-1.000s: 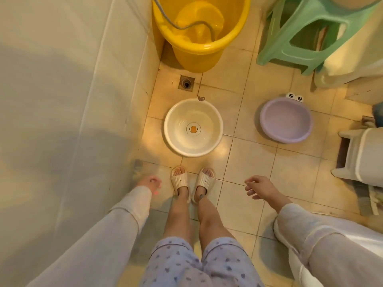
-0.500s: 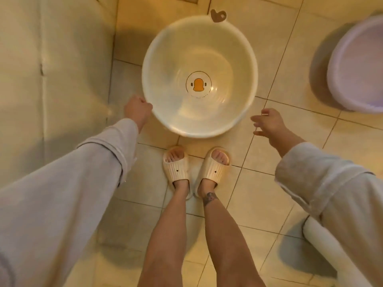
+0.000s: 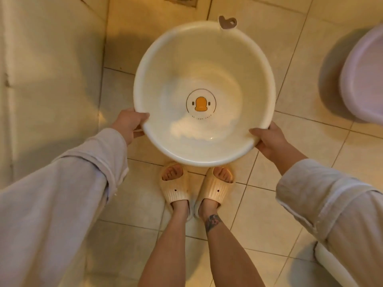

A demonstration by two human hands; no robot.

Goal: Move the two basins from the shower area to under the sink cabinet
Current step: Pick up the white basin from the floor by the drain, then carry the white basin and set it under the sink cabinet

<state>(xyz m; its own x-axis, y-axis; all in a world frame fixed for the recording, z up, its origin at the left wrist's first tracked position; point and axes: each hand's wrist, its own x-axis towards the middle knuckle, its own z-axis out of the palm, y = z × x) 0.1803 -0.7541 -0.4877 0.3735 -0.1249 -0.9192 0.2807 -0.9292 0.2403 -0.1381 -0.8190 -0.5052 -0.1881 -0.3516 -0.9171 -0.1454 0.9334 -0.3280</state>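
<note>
Over tiled floor (image 3: 294, 141), both hands' fingers pinch the white basin's (image 3: 165, 65) rim.

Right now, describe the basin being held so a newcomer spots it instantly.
Look at the tiled floor, just above the slippered feet. The cream basin sits between both hands, duck face on its bottom and a heart-shaped tab on the rim; the lilac basin has no hands on it.

We see dim, warm yellow light. A soft glare patch sits in the basin (image 3: 204, 94) between the left hand (image 3: 129, 124) and right hand (image 3: 269, 139). Dark shadows fall on the floor (image 3: 306, 154) beyond each hand. The sleeves (image 3: 62, 193) look soft, and tile lines bend toward the edges.
</note>
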